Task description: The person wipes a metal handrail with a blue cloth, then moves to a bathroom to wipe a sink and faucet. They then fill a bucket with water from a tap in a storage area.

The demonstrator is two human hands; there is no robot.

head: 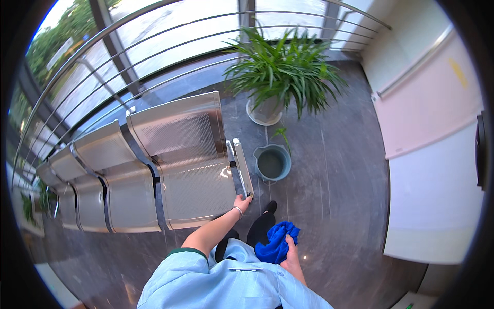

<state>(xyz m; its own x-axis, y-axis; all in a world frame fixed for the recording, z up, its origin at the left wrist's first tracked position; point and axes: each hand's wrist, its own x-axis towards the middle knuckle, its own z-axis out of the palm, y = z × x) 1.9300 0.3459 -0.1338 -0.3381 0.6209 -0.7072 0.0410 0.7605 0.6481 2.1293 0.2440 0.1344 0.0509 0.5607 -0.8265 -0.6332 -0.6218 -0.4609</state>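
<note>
My left hand [241, 203], with a silver bangle at the wrist, is at the front end of a metal armrest [243, 170], its fingers closed around the tip. This armrest closes off the near end of a row of perforated steel bench seats [198, 191]. In my right hand [292, 257] is a bunched blue cloth [277, 244], held in front of my body with the thumb on top. Beyond the armrest a grey-blue bucket [273, 163] stands on the floor, with what looks like dark water inside.
Behind the bucket grows a leafy green plant [283, 69] in a white pot [264, 110]. A steel railing [185, 36] runs along the windows behind the seats. To the right, a pink and white panel [428, 116] lines the wall. The floor [343, 185] is dark grey tile.
</note>
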